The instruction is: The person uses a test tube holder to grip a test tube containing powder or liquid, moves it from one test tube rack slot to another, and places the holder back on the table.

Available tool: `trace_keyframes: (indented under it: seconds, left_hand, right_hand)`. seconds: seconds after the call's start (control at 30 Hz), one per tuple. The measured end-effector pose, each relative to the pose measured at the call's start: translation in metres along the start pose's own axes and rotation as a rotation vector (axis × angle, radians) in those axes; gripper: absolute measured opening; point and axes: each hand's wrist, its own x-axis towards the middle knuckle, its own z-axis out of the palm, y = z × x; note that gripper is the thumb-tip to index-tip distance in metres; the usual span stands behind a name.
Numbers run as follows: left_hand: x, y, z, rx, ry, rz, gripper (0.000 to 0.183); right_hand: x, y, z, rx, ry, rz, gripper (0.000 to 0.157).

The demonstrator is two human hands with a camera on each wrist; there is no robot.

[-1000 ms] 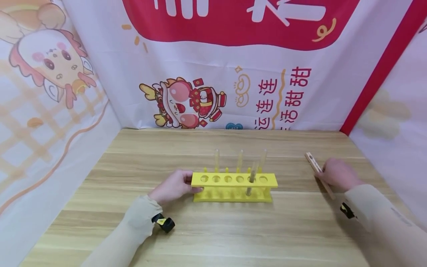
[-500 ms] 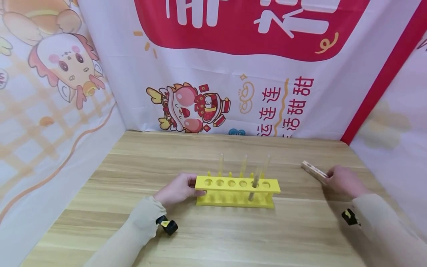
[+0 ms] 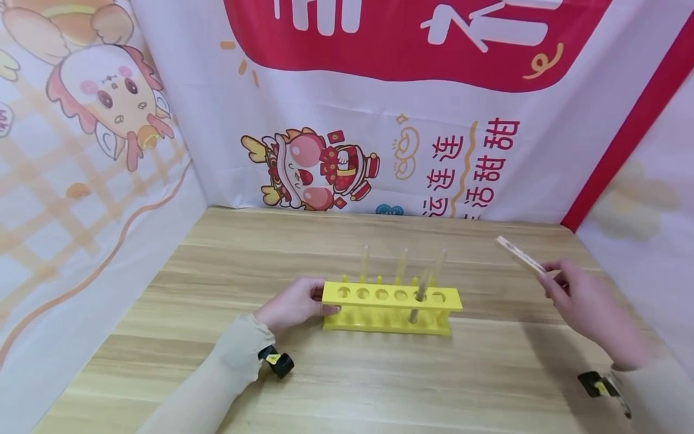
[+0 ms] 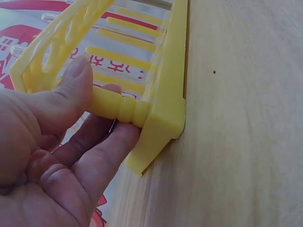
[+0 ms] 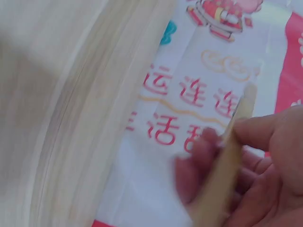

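Wooden clip (image 3: 523, 257) now in air, right of rack (image 3: 391, 295); one second ago lay down at worktop (image 3: 379, 380). Right hand (image 3: 588, 301): thumb and fingers clamped on clip. Seems pick-up is made; clip touches no tube (image 3: 422, 288) yet. Left hand (image 3: 293, 303) stays at rack's left end, fingers clamped on post (image 4: 110, 104), probably for steadiness.

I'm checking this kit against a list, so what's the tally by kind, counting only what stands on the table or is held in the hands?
Yellow rack: 1
Clear tubes: 4
Slim wooden tool: 1
Total: 6
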Motion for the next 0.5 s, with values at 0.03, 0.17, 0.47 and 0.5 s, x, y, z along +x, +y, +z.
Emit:
trace_keyframes:
  seconds: [0.03, 0.17, 0.47, 0.5]
  left_hand:
    - [0.000, 0.000, 0.000, 0.000, -0.001, 0.002, 0.030]
    - [0.000, 0.001, 0.001, -0.001, -0.003, -0.003, 0.030]
    - [0.000, 0.001, 0.001, -0.002, -0.002, -0.013, 0.030]
    - [0.000, 0.001, 0.001, -0.002, 0.000, -0.016, 0.030]
  right_hand:
    - [-0.004, -0.004, 0.000, -0.003, 0.035, -0.031, 0.025]
    - [-0.015, -0.021, 0.002, -0.013, 0.143, -0.122, 0.019]
    - [-0.028, -0.057, 0.002, -0.034, 0.286, -0.267, 0.028]
    - [-0.029, -0.061, 0.002, -0.044, 0.296, -0.282, 0.029]
